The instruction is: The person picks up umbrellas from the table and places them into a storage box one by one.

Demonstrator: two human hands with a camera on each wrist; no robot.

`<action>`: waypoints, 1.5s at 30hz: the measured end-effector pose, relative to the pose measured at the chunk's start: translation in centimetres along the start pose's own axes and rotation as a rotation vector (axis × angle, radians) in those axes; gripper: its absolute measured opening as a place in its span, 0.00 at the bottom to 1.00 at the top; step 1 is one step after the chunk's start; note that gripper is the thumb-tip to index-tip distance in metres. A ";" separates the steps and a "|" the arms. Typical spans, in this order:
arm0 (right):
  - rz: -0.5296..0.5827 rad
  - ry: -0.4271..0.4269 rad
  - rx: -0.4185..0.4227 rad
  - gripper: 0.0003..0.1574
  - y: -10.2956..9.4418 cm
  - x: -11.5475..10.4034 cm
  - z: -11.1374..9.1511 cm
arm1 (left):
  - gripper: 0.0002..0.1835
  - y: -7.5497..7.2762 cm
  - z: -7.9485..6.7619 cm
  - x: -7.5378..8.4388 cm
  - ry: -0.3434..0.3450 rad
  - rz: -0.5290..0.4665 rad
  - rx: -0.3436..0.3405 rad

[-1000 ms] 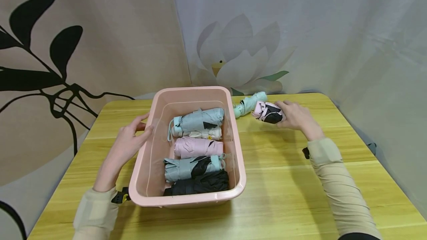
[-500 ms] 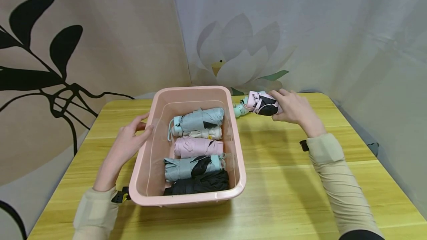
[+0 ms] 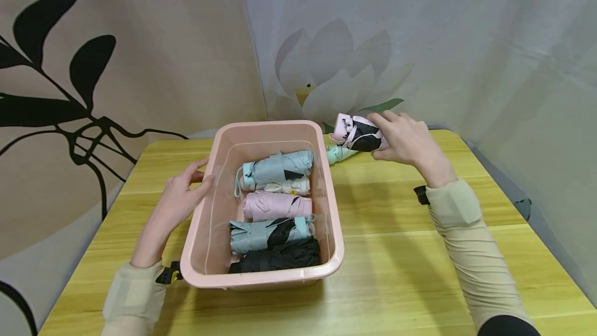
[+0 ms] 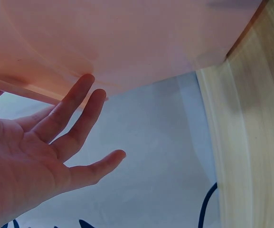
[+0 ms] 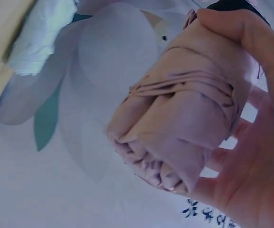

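Observation:
My right hand [image 3: 406, 141] grips a folded pink umbrella [image 3: 359, 133] with a black patch, raised above the back of the table. In the right wrist view the umbrella [image 5: 174, 104] lies between thumb and fingers, its gathered cloth end showing. Behind it, a mint-green folded umbrella [image 3: 339, 154] lies on the table, partly hidden. My left hand [image 3: 179, 196] rests at the left rim of a pink plastic bin [image 3: 333, 222]; in the left wrist view its loosely extended fingers [image 4: 80, 90] are against the outer wall.
Inside the bin lie several folded umbrellas: two blue-grey ones [image 3: 280, 167], a white one [image 3: 294, 186], a pink one [image 3: 278, 206] and a black one [image 3: 284, 257]. The wooden table [image 3: 396, 274] meets a printed curtain [image 3: 466, 66] behind.
My right hand has lifted the pink umbrella and carried it up and left, so it covers more of the mint-green one. The left hand and the bin have stayed put.

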State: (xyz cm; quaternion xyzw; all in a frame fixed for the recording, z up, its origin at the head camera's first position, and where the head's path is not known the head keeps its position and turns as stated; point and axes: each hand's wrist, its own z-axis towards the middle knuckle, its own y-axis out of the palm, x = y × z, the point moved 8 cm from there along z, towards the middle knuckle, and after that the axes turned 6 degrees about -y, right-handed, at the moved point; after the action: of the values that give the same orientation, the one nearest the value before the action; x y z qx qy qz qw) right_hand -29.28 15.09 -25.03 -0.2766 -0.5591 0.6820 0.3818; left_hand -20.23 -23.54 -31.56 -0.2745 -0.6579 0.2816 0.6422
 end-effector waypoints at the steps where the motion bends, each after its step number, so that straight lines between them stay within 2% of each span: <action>1: -0.004 -0.004 0.004 0.46 -0.3 -0.2 0.1 | 0.31 0.0 0.0 0.0 0.002 0.000 0.001; 13: -0.028 -0.093 0.034 0.44 -3.7 -3.6 1.6 | 0.31 0.0 0.0 0.1 0.024 0.009 0.024; 21: -0.029 -0.147 -0.003 0.43 -4.9 -6.2 2.8 | 0.32 -0.1 0.0 0.0 0.005 0.016 0.016; 31: -0.036 -0.208 -0.057 0.42 -5.4 -9.4 3.8 | 0.32 0.1 -0.1 0.1 -0.010 -0.003 -0.003; 37: -0.053 -0.263 -0.067 0.39 -5.3 -11.2 4.4 | 0.31 0.0 0.0 0.1 0.012 0.005 0.017; 45: -0.042 -0.312 -0.136 0.37 -5.0 -13.7 5.1 | 0.31 0.0 0.1 0.1 0.020 0.005 0.034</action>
State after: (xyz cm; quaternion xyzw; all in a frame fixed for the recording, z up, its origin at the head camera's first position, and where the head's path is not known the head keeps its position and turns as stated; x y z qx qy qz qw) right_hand -24.69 1.32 -19.76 -0.1808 -0.6623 0.6689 0.2849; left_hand -20.33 -23.44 -31.48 -0.2678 -0.6460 0.2917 0.6526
